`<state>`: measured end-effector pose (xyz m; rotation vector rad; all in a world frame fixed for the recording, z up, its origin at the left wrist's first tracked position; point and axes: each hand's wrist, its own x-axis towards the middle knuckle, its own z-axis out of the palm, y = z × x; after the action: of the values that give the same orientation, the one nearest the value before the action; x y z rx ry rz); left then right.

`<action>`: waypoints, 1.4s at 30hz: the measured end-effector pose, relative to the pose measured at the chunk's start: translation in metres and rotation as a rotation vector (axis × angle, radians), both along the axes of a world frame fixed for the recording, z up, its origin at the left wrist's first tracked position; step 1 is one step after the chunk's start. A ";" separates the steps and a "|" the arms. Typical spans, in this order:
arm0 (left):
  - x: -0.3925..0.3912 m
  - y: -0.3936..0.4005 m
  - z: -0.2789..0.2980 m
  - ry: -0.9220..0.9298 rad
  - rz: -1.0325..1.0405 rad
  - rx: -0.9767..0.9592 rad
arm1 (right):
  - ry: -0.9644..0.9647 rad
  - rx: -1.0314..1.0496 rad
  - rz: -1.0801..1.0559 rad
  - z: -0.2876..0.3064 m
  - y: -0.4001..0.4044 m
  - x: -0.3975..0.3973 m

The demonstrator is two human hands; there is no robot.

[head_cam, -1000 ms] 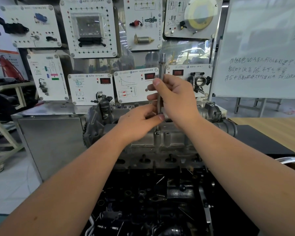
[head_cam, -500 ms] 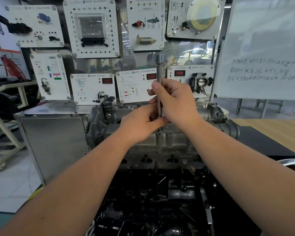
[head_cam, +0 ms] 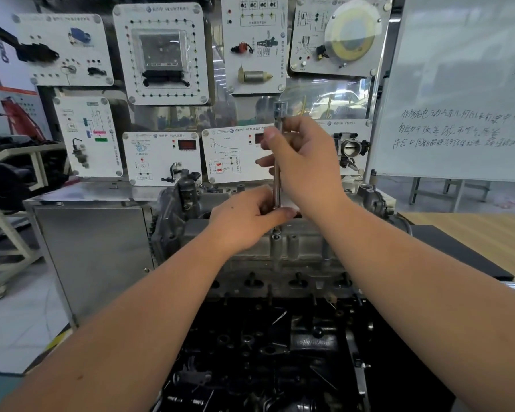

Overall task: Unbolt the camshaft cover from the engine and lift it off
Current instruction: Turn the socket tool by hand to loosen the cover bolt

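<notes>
Two hands work one tool here: our right hand (head_cam: pixel 305 162) is wrapped round the upper part of a slim socket extension bar (head_cam: pixel 277 173), and our left hand (head_cam: pixel 247 220) pinches its lower end, just above a bolt (head_cam: pixel 276 232) on the camshaft cover (head_cam: pixel 292 248). The cover sits bolted on top of the engine (head_cam: pixel 280 337), straight ahead of us, in front of the training panels (head_cam: pixel 161 55).

The likeliest trouble, we judge, is the bar tipping off vertical, so the socket rides up and rounds the bolt head. A freed bolt could also drop into the dark, cluttered engine block below and be hard to find.

The bar is polished steel, thin and straight, with a square-drive head at the top. The cover is dull grey cast metal, ribbed with upright bosses and rough-looking. The block below looks black and oily.
</notes>
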<state>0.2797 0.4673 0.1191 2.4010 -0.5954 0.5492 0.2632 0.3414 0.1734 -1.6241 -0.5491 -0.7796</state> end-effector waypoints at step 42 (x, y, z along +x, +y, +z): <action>-0.002 0.009 0.003 0.076 -0.150 -0.030 | -0.068 0.102 0.048 -0.015 0.014 0.012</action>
<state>0.2772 0.4767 0.1220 2.3149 -0.7218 0.3985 0.2749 0.3555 0.1582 -1.4903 -0.5854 -0.8163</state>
